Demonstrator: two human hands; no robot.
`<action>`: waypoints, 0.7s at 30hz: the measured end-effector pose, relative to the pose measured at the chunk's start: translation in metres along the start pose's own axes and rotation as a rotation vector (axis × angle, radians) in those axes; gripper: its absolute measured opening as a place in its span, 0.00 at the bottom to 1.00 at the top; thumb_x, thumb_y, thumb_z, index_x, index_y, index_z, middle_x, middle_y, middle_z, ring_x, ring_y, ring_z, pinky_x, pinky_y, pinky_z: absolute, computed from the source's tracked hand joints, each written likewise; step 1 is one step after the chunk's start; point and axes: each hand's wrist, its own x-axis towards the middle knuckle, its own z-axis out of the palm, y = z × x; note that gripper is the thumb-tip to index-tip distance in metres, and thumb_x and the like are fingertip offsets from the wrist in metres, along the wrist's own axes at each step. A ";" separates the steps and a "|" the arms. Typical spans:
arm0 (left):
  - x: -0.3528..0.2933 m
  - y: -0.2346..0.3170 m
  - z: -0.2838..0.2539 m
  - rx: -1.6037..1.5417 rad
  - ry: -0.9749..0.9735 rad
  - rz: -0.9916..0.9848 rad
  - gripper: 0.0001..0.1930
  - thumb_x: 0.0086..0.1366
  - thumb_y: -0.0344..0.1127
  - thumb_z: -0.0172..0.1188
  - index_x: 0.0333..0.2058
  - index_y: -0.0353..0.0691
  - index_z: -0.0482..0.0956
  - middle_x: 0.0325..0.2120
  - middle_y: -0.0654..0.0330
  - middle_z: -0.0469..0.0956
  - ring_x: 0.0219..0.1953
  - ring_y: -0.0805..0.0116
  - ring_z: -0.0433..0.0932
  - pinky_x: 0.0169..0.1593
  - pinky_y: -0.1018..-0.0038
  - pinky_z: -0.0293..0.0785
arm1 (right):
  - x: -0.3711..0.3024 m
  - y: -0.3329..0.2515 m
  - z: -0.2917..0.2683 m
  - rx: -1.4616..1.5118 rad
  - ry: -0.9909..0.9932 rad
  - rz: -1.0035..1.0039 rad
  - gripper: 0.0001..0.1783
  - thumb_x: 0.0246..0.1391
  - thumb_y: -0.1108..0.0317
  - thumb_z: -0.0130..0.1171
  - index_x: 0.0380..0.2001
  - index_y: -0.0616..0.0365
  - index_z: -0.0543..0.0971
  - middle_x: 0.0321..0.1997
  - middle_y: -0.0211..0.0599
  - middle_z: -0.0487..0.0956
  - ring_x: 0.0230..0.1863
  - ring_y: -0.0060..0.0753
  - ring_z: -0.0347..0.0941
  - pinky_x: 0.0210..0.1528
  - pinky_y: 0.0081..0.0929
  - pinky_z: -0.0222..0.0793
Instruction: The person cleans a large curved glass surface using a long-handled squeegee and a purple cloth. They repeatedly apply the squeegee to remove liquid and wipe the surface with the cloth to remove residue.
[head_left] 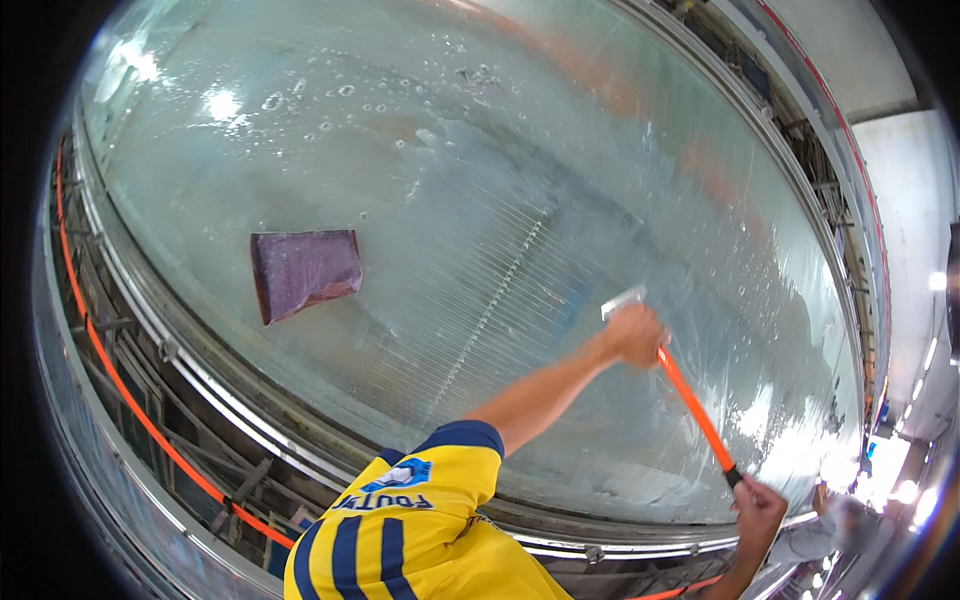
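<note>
A long-handled scraper with an orange shaft and a pale flat blade lies across both my hands. My left hand is closed round it just behind the blade, low over a large wet, glossy grey-green surface. Its arm reaches out from a yellow sleeve. My right hand grips the black end of the shaft, nearer to me on the right. Fine parallel streaks and a line of whitish specks run over the wet surface left of the blade. Whether the blade touches the surface, I cannot tell.
A purple rectangular sheet with brown edges lies on the wet surface to the left. Metal rails border the surface, with an orange hose or cable along the near-left side. Water droplets and bright reflections dot the surface.
</note>
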 end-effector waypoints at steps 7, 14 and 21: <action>-0.041 -0.152 -0.157 0.121 0.389 -0.231 0.07 0.39 0.41 0.65 0.19 0.51 0.78 0.16 0.59 0.75 0.26 0.53 0.78 0.30 0.61 0.75 | 0.057 -0.193 0.093 -0.051 -0.204 -0.423 0.16 0.53 0.71 0.71 0.45 0.65 0.85 0.27 0.30 0.83 0.25 0.15 0.71 0.27 0.17 0.66; -0.117 -0.157 -0.161 0.323 0.255 -0.195 0.07 0.41 0.40 0.65 0.20 0.49 0.77 0.17 0.57 0.75 0.28 0.51 0.79 0.34 0.57 0.75 | -0.026 -0.146 0.112 0.009 -0.283 -0.622 0.17 0.55 0.71 0.66 0.49 0.60 0.85 0.26 0.25 0.80 0.28 0.09 0.66 0.29 0.16 0.62; -0.170 0.073 0.055 -0.049 -0.002 0.043 0.08 0.43 0.42 0.65 0.17 0.49 0.75 0.14 0.57 0.73 0.23 0.47 0.77 0.28 0.53 0.71 | -0.139 0.116 -0.014 0.288 -0.330 0.078 0.18 0.55 0.73 0.63 0.49 0.67 0.82 0.24 0.35 0.81 0.21 0.16 0.72 0.21 0.17 0.64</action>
